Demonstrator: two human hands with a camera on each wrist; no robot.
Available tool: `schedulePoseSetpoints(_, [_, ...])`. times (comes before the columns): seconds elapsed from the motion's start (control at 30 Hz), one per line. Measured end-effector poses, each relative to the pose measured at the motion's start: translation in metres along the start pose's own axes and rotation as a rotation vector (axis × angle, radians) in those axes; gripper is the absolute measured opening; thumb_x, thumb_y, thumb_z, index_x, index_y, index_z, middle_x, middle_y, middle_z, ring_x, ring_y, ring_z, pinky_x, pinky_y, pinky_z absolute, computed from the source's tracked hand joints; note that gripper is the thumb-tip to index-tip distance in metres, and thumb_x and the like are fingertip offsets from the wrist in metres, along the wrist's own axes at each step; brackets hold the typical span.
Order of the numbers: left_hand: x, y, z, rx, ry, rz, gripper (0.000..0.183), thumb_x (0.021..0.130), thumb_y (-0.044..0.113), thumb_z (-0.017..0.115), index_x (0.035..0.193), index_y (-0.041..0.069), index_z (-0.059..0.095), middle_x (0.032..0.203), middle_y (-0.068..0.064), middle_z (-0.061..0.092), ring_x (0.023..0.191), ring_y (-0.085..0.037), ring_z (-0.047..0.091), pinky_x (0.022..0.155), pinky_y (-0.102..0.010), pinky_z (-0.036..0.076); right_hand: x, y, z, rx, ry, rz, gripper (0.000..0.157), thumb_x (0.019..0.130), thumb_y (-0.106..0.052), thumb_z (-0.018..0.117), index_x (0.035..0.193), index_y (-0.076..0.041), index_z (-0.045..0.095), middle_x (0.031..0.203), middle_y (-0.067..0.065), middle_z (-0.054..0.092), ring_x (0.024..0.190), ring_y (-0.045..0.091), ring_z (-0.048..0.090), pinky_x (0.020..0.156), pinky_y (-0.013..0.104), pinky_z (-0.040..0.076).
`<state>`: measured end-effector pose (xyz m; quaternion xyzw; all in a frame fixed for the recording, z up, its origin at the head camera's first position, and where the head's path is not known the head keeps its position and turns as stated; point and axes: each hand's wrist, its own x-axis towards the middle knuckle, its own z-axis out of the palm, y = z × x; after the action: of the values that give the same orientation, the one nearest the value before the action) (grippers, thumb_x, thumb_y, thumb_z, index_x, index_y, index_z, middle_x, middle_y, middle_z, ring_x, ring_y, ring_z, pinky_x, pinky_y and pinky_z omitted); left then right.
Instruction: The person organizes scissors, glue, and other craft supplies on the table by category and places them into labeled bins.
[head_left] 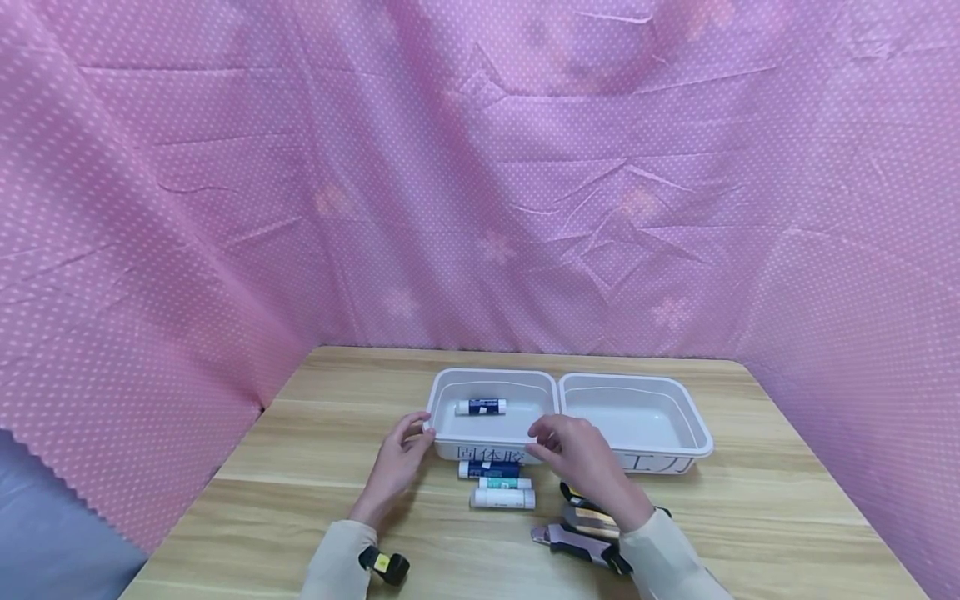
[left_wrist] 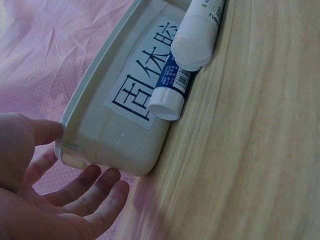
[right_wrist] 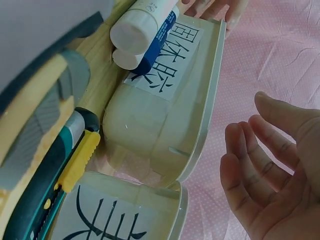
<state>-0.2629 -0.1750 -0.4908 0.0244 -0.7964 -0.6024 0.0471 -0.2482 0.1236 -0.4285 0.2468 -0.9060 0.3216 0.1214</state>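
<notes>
At the front left corner of the left white bin [head_left: 491, 375], my left hand [head_left: 402, 458] pinches the rim between thumb and index finger, the other fingers spread below. My right hand [head_left: 583, 450] hovers near that bin's front right corner, fingers loosely bent and holding nothing. Inside the bin lies a dark blue glue stick [head_left: 482, 407]. Before its labelled front wall lie another blue glue stick [head_left: 489, 470], a small green-and-white one [head_left: 505, 483] and a white one [head_left: 502, 498].
A second white bin [head_left: 633, 382] adjoins on the right, its label partly hidden. Under my right forearm lie several utility knives, among them a purple-and-black one [head_left: 577, 542] and a teal one with a yellow slider [right_wrist: 77, 162]. A pink dotted cloth [head_left: 525, 208] hangs behind the table.
</notes>
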Motion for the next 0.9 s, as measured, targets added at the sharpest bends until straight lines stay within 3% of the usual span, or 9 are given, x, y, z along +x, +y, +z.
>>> schedulePoseSetpoints(0.37, [-0.002,0.001,0.000,-0.008,0.001,0.032,0.041,0.104,0.021,0.060,0.143,0.010,0.053,0.142,-0.024,0.056,0.127,-0.042,0.060,0.104,-0.048,0.052,-0.009,-0.004,0.003,-0.061,-0.083,-0.040,0.015,0.091,-0.028,0.078,0.100,-0.016,0.076,0.090,-0.009,0.074,0.076,0.000,0.065,0.068,0.020,0.055])
schedulePoseSetpoints(0.77, [0.000,0.000,-0.001,-0.011,-0.003,0.004,0.041,0.105,0.025,0.059,0.144,0.015,0.053,0.144,-0.022,0.055,0.129,-0.041,0.059,0.106,-0.050,0.051,-0.013,0.003,0.012,-0.024,-0.208,-0.093,0.013,0.091,-0.026,0.078,0.099,-0.016,0.076,0.087,-0.012,0.072,0.075,-0.004,0.062,0.068,0.020,0.054])
schedulePoseSetpoints(0.9, [0.000,-0.001,-0.002,-0.019,-0.009,-0.017,0.042,0.105,0.027,0.059,0.145,0.018,0.052,0.146,-0.019,0.053,0.131,-0.039,0.057,0.108,-0.051,0.049,-0.013,0.005,0.018,-0.058,-0.234,-0.108,0.014,0.088,-0.027,0.081,0.097,-0.017,0.075,0.086,-0.012,0.072,0.075,0.000,0.064,0.066,0.021,0.053])
